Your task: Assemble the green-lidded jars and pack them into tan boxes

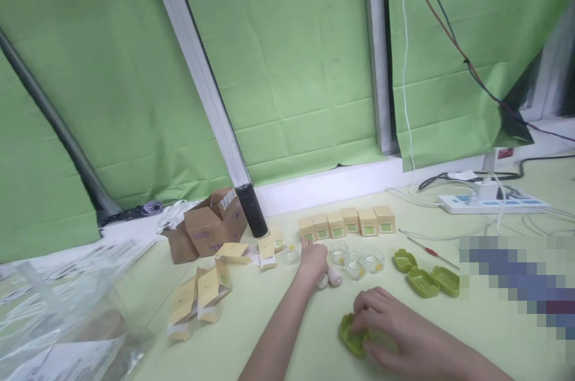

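Note:
My right hand (393,324) is closed at a small green dish (351,333) at the front of the table, its fingers over the rim and inside. Farther off, my left hand (314,260) reaches to the middle with its fingers curled; what they hold, if anything, is hidden. A pale pinkish rounded piece (335,276) lies just below that hand. Close to it stand several clear cups (356,265) with yellow spots. Behind them is a row of small yellow boxes (351,222) with green labels. Several more green dishes (422,282) sit to the right.
Opened yellow cartons (209,288), a brown cardboard box (215,222) and a black cylinder (251,210) stand on the left. Clear plastic bags (81,315) fill the near left. A red-handled tool (432,252) and a power strip (458,204) with cables lie at right.

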A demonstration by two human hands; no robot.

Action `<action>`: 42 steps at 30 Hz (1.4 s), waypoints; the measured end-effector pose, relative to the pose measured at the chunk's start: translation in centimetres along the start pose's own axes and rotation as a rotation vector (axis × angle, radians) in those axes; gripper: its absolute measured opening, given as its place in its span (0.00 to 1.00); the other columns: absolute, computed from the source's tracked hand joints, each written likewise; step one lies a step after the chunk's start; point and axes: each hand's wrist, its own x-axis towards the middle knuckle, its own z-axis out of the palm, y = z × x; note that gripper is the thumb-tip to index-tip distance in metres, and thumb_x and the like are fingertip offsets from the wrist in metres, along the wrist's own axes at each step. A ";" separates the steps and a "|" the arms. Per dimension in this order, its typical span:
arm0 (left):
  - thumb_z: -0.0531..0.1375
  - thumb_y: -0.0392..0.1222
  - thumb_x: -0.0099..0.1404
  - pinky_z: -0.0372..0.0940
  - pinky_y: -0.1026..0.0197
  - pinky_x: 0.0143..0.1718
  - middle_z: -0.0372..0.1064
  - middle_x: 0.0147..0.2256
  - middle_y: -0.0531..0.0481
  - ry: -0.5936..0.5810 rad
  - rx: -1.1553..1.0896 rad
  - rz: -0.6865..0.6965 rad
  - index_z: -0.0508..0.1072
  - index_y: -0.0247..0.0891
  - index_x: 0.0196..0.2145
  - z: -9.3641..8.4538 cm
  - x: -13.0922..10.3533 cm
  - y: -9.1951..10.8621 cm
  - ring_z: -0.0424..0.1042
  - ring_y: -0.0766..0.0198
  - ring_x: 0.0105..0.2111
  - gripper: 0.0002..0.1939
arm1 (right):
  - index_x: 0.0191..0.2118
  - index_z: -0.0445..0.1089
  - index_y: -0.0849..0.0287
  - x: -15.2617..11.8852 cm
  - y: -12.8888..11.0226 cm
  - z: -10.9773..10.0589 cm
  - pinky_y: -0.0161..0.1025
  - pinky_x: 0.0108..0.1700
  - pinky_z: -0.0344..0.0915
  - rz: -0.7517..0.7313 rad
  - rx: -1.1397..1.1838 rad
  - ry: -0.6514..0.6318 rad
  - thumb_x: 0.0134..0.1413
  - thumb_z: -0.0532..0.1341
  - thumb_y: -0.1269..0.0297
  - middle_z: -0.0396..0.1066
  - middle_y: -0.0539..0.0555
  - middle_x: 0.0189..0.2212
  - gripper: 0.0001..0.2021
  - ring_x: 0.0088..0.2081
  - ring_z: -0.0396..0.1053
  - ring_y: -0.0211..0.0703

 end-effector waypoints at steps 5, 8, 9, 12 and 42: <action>0.55 0.45 0.64 0.66 0.51 0.43 0.64 0.48 0.44 0.080 -0.093 -0.024 0.65 0.37 0.49 0.3 -0.3 -0.2 0.68 0.59 0.43 0.17 | 0.40 0.68 0.55 0.2 0.4 0.4 0.40 0.43 0.62 -0.013 -0.064 0.106 0.51 0.53 0.77 0.67 0.53 0.38 0.14 0.40 0.65 0.42; 0.57 0.43 0.63 0.62 0.47 0.46 0.68 0.42 0.45 0.179 -0.199 -0.051 0.69 0.34 0.41 -0.4 -1.3 -1.3 0.68 0.57 0.43 0.11 | 0.40 0.68 0.54 0.1 0.4 0.6 0.40 0.43 0.63 -0.009 -0.045 0.117 0.51 0.54 0.77 0.68 0.53 0.37 0.14 0.40 0.65 0.43; 0.57 0.40 0.62 0.59 0.44 0.48 0.69 0.38 0.46 0.220 -0.246 -0.062 0.70 0.33 0.35 -0.8 -1.8 -1.7 0.67 0.56 0.42 0.08 | 0.40 0.68 0.54 0.1 0.3 0.6 0.40 0.43 0.63 -0.002 -0.023 0.123 0.51 0.54 0.77 0.68 0.52 0.37 0.13 0.41 0.65 0.43; 0.55 0.36 0.57 0.51 0.42 0.51 0.67 0.28 0.48 0.332 -0.432 -0.072 0.65 0.36 0.24 -1.5 -3.4 -2.2 0.67 0.55 0.38 0.05 | 0.42 0.68 0.53 0.0 0.5 0.7 0.41 0.44 0.63 0.053 0.098 0.184 0.54 0.53 0.73 0.67 0.53 0.39 0.12 0.42 0.65 0.43; 0.63 0.34 0.51 0.62 0.58 0.43 0.61 0.48 0.45 0.168 -1.557 0.131 0.57 0.43 0.43 5.7 -11.4 1.7 0.66 0.62 0.43 0.24 | 0.43 0.71 0.57 0.6 1.9 0.6 0.40 0.35 0.66 0.531 0.796 0.477 0.47 0.62 0.47 0.68 0.49 0.24 0.22 0.28 0.67 0.41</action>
